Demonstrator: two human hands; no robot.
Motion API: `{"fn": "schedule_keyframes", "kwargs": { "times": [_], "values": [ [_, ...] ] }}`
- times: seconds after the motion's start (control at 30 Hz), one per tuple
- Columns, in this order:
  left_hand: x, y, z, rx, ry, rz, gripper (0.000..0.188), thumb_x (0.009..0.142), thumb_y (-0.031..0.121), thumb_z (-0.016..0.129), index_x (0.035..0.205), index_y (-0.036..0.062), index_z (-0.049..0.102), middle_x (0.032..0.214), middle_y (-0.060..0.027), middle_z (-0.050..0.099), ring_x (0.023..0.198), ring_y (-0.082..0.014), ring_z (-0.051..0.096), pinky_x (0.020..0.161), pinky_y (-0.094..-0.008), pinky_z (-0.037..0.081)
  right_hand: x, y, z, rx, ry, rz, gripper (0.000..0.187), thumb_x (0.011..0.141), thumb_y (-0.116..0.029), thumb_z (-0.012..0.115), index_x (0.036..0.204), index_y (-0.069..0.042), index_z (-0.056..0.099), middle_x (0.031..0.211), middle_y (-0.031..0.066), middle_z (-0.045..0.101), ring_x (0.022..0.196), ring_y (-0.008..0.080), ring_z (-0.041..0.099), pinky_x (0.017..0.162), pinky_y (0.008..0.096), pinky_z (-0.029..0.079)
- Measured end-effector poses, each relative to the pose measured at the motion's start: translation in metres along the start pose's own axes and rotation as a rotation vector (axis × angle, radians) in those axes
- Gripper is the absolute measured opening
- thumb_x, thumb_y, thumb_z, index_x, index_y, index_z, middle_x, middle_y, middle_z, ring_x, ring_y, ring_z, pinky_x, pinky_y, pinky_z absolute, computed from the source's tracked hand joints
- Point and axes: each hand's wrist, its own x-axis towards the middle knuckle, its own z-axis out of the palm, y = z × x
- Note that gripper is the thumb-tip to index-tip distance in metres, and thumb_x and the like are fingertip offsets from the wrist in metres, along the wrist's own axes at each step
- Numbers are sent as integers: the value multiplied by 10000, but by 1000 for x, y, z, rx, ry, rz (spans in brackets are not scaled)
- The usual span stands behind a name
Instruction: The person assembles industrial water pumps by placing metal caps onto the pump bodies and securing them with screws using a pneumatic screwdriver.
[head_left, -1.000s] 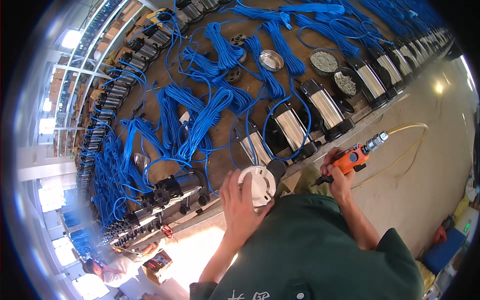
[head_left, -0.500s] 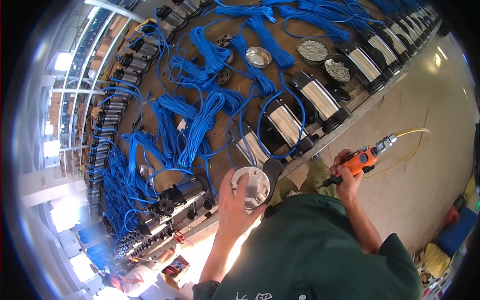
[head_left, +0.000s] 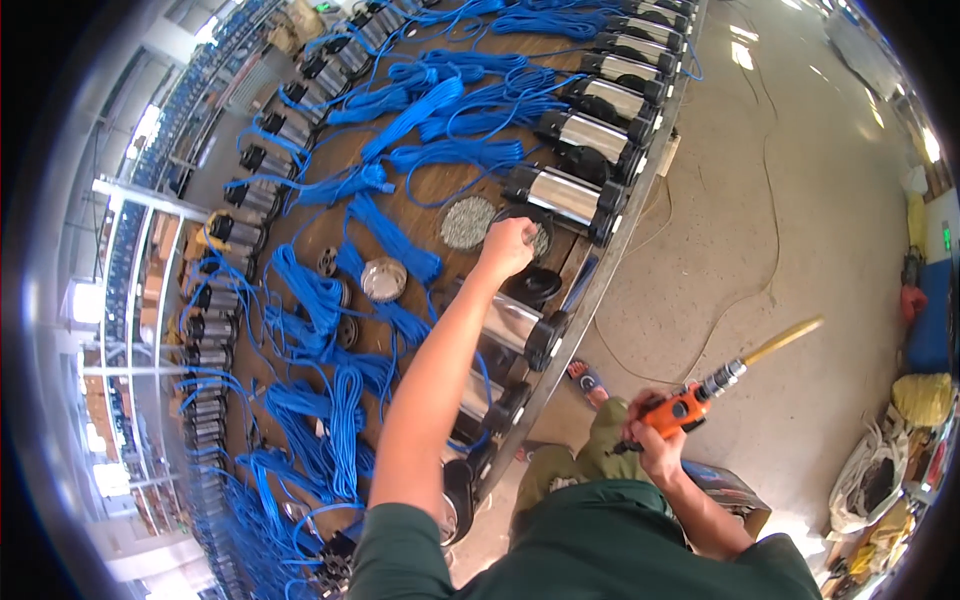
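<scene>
My left hand [head_left: 508, 250] reaches over a dark bowl [head_left: 541, 240] of small metal parts on the bench, its fingers closed together at the contents. What they hold, if anything, is hidden. Beside it stands another bowl [head_left: 467, 222], full of small silvery pieces. My right hand [head_left: 657, 452] is wrapped round an orange air screwdriver [head_left: 685, 408], held out over the floor to the right of the bench. A yellowish hose [head_left: 785, 338] runs from its metal coupling. Under my left arm lies a steel-bodied pump [head_left: 515, 325] with black ends.
More steel pumps [head_left: 575, 195] line the bench edge [head_left: 640, 170]. Bundles of blue cable [head_left: 400, 240] cover the wooden top, with a shiny metal dish [head_left: 384, 279] among them. A thin hose [head_left: 770, 200] trails over the floor. Sacks [head_left: 920, 400] stand at the far right.
My left hand has left the round pale cap on the pump and stretched forward to the dark bowl. The screwdriver stays in my right hand; the view has swung right along the bench.
</scene>
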Motion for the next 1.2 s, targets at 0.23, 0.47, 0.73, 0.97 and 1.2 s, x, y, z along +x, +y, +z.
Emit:
{"fn": "schedule_keyframes", "kwargs": {
  "times": [0.23, 0.47, 0.73, 0.97, 1.2],
  "values": [
    [41, -36, 48, 354, -75, 91, 132, 642, 43, 623, 751, 47, 698, 777, -244, 634, 812, -419, 630, 733, -454, 530, 3, -27, -54, -54, 285, -111, 337, 724, -37, 542, 1055, -3, 488, 831, 100, 541, 619, 171, 525, 561, 301, 459],
    [40, -45, 31, -772, -37, -617, 65, 777, -28, 600, 826, -27, 643, 726, -82, 622, 642, -212, 632, 587, -280, 542, 26, -39, -72, 35, 383, -134, 321, 728, -48, 533, 1043, -6, 487, 824, 81, 523, 599, 143, 500, 575, 293, 451],
    [16, -59, 1, -1719, 15, -826, 191, 837, -3, 466, 977, -99, 554, 1032, -238, 565, 962, -338, 578, 863, -436, 528, 45, -38, -51, 93, 346, -161, 331, 728, -46, 534, 1053, 0, 489, 831, 80, 523, 607, 142, 505, 571, 291, 443],
    [1, -64, -7, -1487, 44, -734, 129, 885, 60, 631, 964, -34, 593, 895, -141, 638, 817, -216, 629, 704, -323, 556, 43, -30, -38, 93, 276, -146, 329, 729, -36, 533, 1054, -5, 491, 828, 86, 520, 606, 145, 505, 570, 297, 445],
    [20, -53, -12, -1126, -127, -631, 168, 884, 169, 613, 938, 11, 622, 738, -42, 627, 602, -148, 592, 551, -232, 467, 42, -28, -20, 93, 267, -116, 329, 722, -41, 545, 1046, -9, 492, 822, 93, 526, 601, 164, 503, 573, 307, 458]
  ]
}}
